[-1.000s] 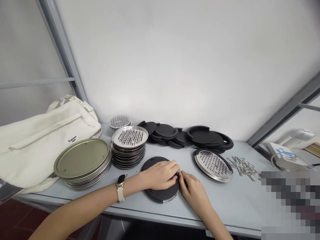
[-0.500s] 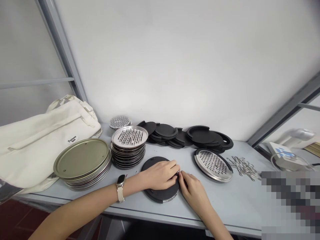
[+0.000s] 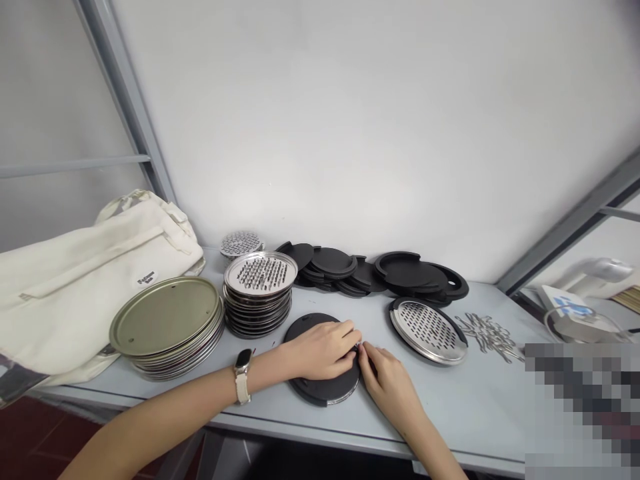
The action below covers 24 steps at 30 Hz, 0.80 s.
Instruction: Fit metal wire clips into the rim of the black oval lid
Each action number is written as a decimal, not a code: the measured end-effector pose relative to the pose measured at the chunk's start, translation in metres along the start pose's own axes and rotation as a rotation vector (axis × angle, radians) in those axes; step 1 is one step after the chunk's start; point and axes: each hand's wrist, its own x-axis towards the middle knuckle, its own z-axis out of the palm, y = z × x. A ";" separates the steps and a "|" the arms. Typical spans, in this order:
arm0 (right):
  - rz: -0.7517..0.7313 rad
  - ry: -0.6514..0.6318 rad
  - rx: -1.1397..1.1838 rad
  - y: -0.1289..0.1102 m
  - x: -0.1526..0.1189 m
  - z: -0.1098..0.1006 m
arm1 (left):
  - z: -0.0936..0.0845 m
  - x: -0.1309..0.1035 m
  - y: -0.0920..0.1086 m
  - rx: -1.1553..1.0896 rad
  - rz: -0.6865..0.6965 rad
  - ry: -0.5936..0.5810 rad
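A round black disc [image 3: 320,387] with a metal rim underneath lies flat on the grey shelf [image 3: 465,400] in front of me. My left hand [image 3: 323,350], with a watch on its wrist, rests on top of the disc and presses at its right edge. My right hand [image 3: 387,380] meets it there, fingertips pinched on something small and hidden at the disc's rim. What is between the fingers cannot be made out.
A stack of perforated metal discs [image 3: 259,293] and a stack of plain metal plates [image 3: 167,327] stand to the left, by a white cloth bag [image 3: 75,280]. Black discs [image 3: 380,270] lie along the wall. A finished grater disc [image 3: 427,327] and metal clips [image 3: 487,333] lie to the right.
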 end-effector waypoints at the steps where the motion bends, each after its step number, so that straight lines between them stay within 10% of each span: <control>1: 0.003 -0.003 -0.002 0.000 0.000 0.000 | 0.000 0.000 0.000 0.002 -0.001 0.001; 24: 0.010 -0.016 0.011 0.000 0.000 0.000 | -0.003 -0.001 0.001 0.014 -0.007 -0.004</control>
